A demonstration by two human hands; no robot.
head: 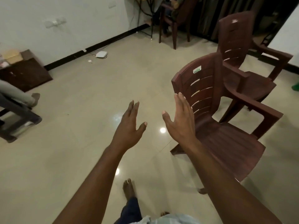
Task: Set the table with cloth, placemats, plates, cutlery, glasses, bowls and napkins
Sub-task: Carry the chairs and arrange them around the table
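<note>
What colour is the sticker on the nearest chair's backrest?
White with green lettering, on the sticker of the dark reddish-brown chair; head view, the only one.

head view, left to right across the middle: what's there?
Dark wooden cabinet → white device on the floor → left hand → right hand → near brown plastic chair.

Near chair point(215, 110): backrest edge and part of the seat covered by the right hand point(178, 123) and forearm; 1 leg hidden. Chair behind it point(242, 62): lower part masked by the near chair. Green object point(295, 87), right of the near chair: cut by the frame edge, unidentifiable. Seated person point(17, 96), far left of the near chair: only legs and 1 foot in frame. Sticker point(197, 70) on the near chair's backrest: small print unreadable.
</note>
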